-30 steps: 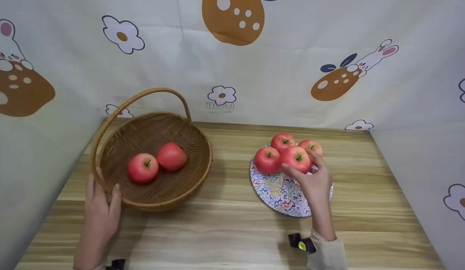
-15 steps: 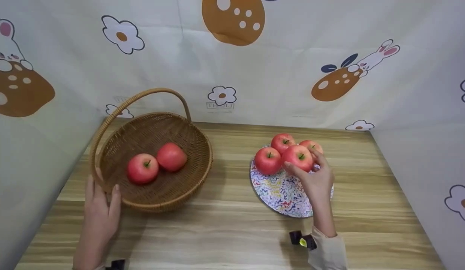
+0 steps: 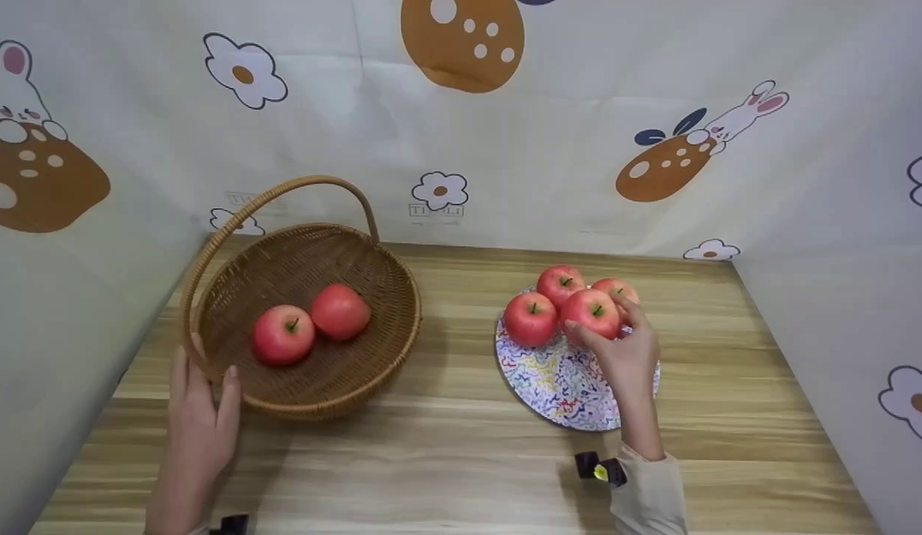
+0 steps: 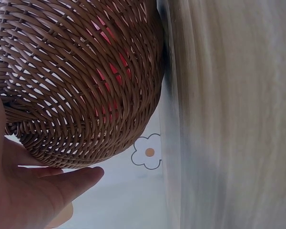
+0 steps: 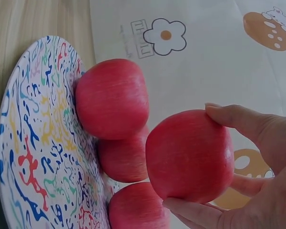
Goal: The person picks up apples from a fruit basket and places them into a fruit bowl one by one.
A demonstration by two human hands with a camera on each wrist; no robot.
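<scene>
Right of the wicker basket (image 3: 319, 406), my right hand (image 3: 628, 362) grasps a red apple (image 3: 590, 306) over a patterned plate (image 3: 546, 386). My left hand (image 3: 202, 416), fingers straight, touches the basket's rim.

A wood-grain tabletop (image 3: 461, 468) carries a handled wicker basket (image 3: 342, 375), right up against the left hand's (image 3: 200, 423) fingers, and a round, squiggle-patterned plate (image 3: 553, 386) beneath the right hand's (image 3: 625, 355) fingers.

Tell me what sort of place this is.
Likely a small staged booth: cartoon-printed sheeting screens three sides of a wood-grain tabletop, which bears a wicker basket and a patterned plate, both holding apples.
</scene>
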